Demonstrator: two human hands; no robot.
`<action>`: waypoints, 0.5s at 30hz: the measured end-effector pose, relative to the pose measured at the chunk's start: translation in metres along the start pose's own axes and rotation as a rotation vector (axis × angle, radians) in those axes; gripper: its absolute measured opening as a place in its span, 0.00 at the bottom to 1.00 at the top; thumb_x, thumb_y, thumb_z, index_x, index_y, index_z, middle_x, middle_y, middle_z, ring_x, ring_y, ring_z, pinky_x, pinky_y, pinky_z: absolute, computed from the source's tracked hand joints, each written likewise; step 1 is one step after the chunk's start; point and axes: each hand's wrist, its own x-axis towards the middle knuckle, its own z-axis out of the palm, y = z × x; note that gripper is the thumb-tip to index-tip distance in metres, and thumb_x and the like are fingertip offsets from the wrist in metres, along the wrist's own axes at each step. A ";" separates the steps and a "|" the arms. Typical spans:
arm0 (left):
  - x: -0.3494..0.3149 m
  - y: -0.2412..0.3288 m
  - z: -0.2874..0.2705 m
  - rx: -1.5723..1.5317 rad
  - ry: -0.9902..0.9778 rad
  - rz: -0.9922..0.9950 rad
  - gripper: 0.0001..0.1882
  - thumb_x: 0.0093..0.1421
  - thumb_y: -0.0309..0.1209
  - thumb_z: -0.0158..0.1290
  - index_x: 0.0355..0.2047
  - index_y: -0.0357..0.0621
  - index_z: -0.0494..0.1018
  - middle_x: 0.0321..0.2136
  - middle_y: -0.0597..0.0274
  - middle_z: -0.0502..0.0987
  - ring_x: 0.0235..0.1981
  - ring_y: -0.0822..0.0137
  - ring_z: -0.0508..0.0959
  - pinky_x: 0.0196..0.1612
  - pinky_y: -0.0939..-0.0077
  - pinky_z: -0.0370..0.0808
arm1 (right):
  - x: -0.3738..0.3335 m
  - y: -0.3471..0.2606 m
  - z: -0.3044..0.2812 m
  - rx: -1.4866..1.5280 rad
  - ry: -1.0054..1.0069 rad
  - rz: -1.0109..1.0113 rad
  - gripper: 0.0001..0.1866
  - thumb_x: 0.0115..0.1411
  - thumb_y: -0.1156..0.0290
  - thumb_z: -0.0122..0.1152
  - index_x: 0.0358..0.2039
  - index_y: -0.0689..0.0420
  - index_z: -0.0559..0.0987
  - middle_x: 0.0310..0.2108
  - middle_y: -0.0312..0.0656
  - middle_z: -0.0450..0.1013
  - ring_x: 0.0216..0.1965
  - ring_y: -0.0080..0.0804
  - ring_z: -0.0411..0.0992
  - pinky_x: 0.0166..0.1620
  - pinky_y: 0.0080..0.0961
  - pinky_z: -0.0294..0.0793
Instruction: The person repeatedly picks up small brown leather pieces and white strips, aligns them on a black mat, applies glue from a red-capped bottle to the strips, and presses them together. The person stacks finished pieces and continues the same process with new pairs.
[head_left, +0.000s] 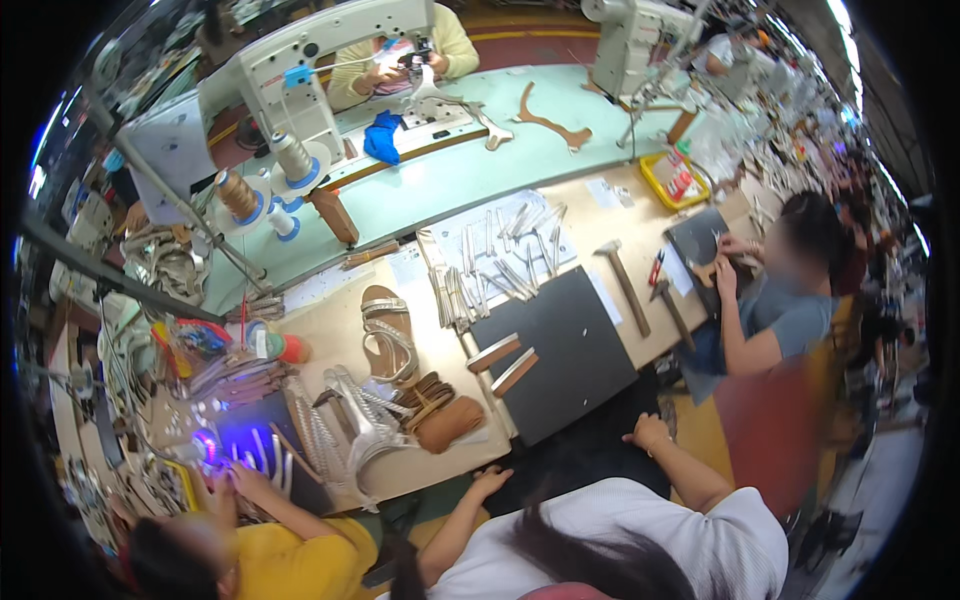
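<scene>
Far left, I note co-worker in yellow top (310, 562), hands under violet lamp (207, 446). On table (332, 318): strappy sandal (388, 338) behind brown oblong piece (450, 424). Left hand (490, 482) at table's front edge, fingers loosely extended. Black mat (565, 375) right of sandal; two brown strips (514, 371) at its left side, pale strips (512, 272) behind. Right hand (649, 432) by dark cloth below mat, thumb apart from fingers. Hammer (630, 295) lies right of mat. Far right, co-worker in blue-grey top (795, 318) handles tan piece (706, 272).
</scene>
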 end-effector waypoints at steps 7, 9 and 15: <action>0.037 0.063 0.050 -0.233 0.355 -0.263 0.47 0.59 0.65 0.48 0.68 0.43 0.60 0.66 0.39 0.63 0.68 0.37 0.60 0.69 0.51 0.59 | 0.165 0.019 -0.005 -0.069 -0.007 -0.197 0.22 0.58 0.54 0.61 0.46 0.56 0.84 0.49 0.53 0.78 0.53 0.50 0.77 0.55 0.40 0.77; 0.030 0.093 0.066 -0.213 0.475 -0.391 0.48 0.56 0.62 0.54 0.66 0.39 0.62 0.63 0.36 0.65 0.67 0.40 0.63 0.68 0.53 0.61 | 0.187 0.031 -0.008 -0.047 0.031 -0.359 0.20 0.56 0.55 0.58 0.41 0.55 0.86 0.44 0.53 0.80 0.49 0.49 0.79 0.51 0.41 0.79; -0.021 0.160 0.079 -0.190 0.396 -0.369 0.38 0.58 0.53 0.57 0.58 0.36 0.66 0.50 0.41 0.77 0.56 0.41 0.74 0.57 0.55 0.73 | 0.192 0.012 0.017 -0.174 0.033 -0.891 0.22 0.58 0.54 0.61 0.49 0.53 0.81 0.44 0.49 0.80 0.46 0.53 0.78 0.48 0.47 0.78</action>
